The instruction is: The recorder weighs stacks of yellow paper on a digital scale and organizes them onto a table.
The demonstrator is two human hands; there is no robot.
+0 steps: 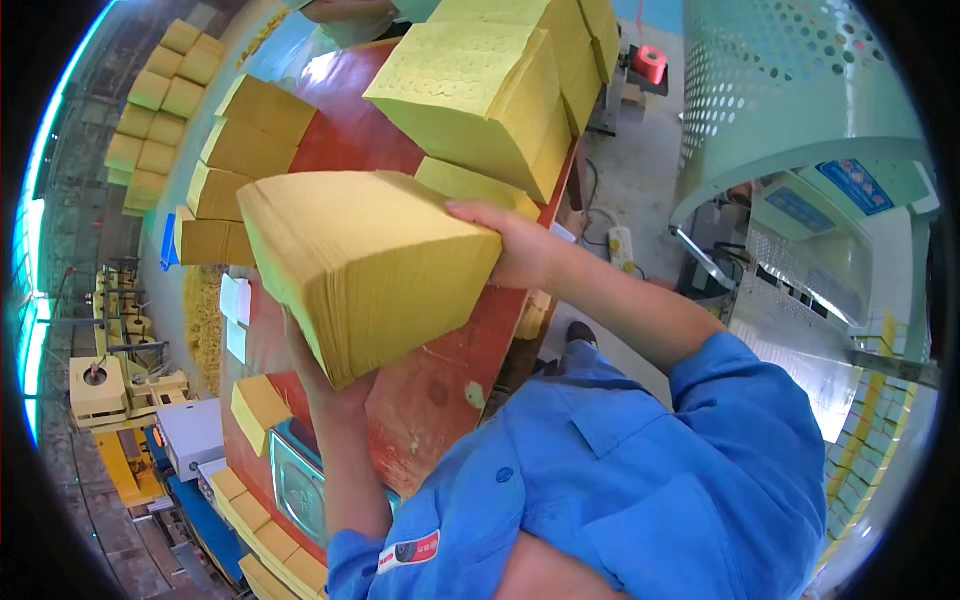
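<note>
A thick stack of yellow paper sheets [390, 270] is held up, tilted, above the red tabletop [430, 400]. My right hand [515, 245] grips its right end, with the thumb on top and the other fingers mostly hidden behind the edge. Under the stack's near left corner, my left hand [330, 375] supports it; most of those fingers are out of sight beneath the paper. Just beyond lies a lower yellow stack [470, 185], partly covered by the held one. A tall block of yellow paper [470, 80] stands behind that.
More yellow stacks [255, 135] line the table's far left side. A small yellow stack [262, 405] sits beside a teal-rimmed container [300, 485]. To the right stands a pale green machine with a perforated cover [790, 80]. A power strip [621, 248] lies on the floor.
</note>
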